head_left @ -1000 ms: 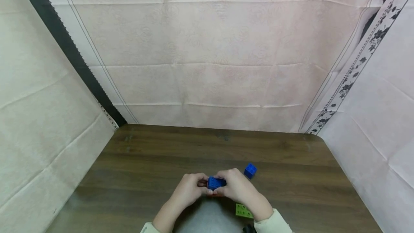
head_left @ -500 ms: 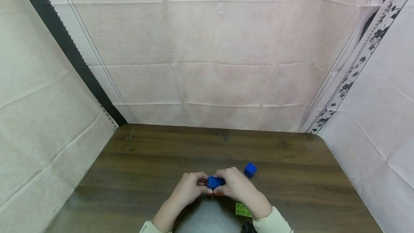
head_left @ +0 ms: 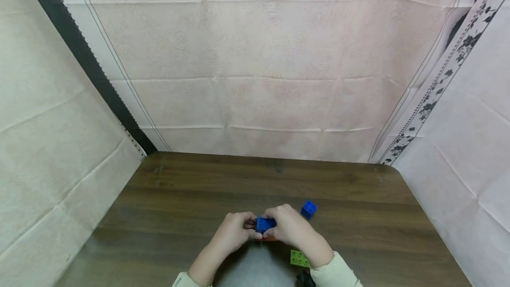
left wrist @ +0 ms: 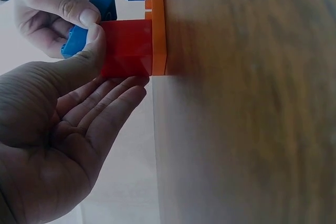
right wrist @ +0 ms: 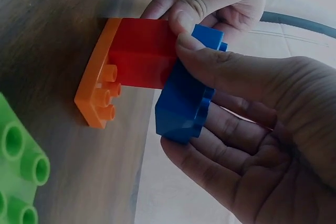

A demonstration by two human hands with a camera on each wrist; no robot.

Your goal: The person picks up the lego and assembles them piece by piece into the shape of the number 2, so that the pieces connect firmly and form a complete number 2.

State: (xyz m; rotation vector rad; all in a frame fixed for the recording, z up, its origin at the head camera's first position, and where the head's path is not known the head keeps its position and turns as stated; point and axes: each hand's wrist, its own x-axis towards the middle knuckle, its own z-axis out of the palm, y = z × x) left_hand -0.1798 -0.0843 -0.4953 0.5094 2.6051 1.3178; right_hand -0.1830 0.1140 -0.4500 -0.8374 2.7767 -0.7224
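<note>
Both hands work on a small assembly standing on the dark wood-grain worktop [head_left: 179, 189]. At its base, a flat orange plastic plate [left wrist: 159, 35] with raised studs lies on the worktop. A glossy red plastic block [left wrist: 128, 48] stands on one part of the plate; exposed orange studs are noted beside it, on the right-hand side.

The left hand [head_left: 237, 229] grips the red block, thumb on the near face near its top and fingers along the far side. The right hand [head_left: 283, 225] pinches a long blue plastic studded brick [right wrist: 181, 95] between thumb and fingers. This brick sits at the top of the red block, slanted and overhanging it to the right; whether it is seated cannot be told. The two thumb tips meet or nearly meet.

A small blue plastic cube-shaped brick [head_left: 308, 210] lies beyond the right hand. A lime-green plastic studded brick [head_left: 299, 258] lies by the right forearm, partly covered. A black object [head_left: 306, 279] near the sleeve is unidentifiable. Pale cloth [head_left: 255, 56] hangs behind the worktop.
</note>
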